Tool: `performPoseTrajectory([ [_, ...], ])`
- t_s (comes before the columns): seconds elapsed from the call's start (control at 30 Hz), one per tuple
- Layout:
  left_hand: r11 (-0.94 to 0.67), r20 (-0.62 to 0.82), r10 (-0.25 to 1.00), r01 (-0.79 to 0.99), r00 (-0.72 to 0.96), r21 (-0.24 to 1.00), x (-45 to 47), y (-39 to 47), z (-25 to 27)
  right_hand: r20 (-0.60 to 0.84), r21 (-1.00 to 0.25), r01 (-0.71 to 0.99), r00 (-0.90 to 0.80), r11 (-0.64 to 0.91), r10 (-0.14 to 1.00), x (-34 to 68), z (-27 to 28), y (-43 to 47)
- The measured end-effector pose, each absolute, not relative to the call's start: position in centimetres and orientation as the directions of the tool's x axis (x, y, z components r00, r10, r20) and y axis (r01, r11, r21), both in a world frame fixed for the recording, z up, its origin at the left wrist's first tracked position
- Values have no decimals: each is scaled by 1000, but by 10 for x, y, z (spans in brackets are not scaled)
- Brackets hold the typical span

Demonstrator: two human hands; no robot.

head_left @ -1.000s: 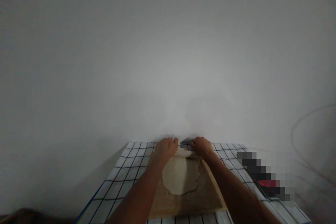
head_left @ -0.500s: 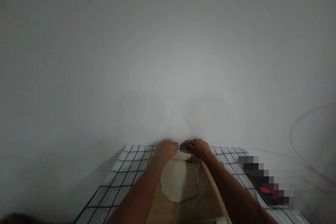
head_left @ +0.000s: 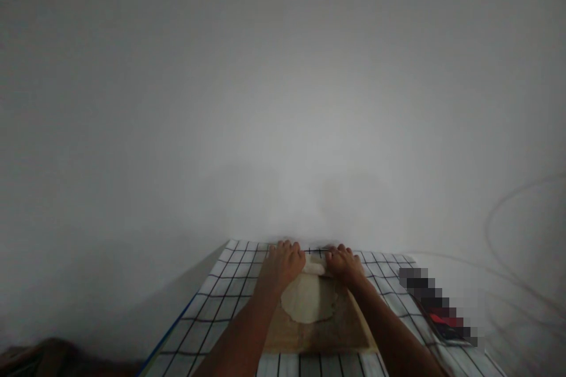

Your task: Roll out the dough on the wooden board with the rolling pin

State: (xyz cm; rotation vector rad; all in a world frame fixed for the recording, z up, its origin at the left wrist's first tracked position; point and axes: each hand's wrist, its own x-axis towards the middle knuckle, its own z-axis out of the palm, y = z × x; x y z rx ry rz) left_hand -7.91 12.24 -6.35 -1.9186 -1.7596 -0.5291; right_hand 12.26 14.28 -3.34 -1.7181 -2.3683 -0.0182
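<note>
A thin, roughly round sheet of dough (head_left: 308, 301) lies flat on a wooden board (head_left: 318, 339). Across the far part of the dough rests a pale rolling pin (head_left: 313, 267), of which only a short middle stretch shows between my hands. My left hand (head_left: 286, 260) is closed over its left side, fingers curled. On the right side, my right hand (head_left: 344, 263) is wrapped over it in the same way. Both ends of the pin are hidden under my hands.
A white cloth with dark grid lines (head_left: 212, 303) covers the table. A dark, blurred-out object with a red patch (head_left: 442, 319) lies at the right edge. The table's far edge meets a plain wall (head_left: 283, 100); a thin cable (head_left: 489, 235) hangs at right.
Both hands have come slightly back from the table's far edge, and the pin now shows between them. My view has shifted, so the board's near edge is in sight.
</note>
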Motion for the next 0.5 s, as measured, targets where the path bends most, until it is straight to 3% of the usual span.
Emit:
performPoseTrajectory([
  [0.23, -101, 623, 776, 994, 101, -35, -82, 106, -70, 185, -105, 942, -297, 319, 937, 125, -36, 121],
  [0.5, -56, 503, 864, 998, 27, 41, -74, 84, -58, 246, -117, 938, -290, 326, 925, 124, -41, 110],
])
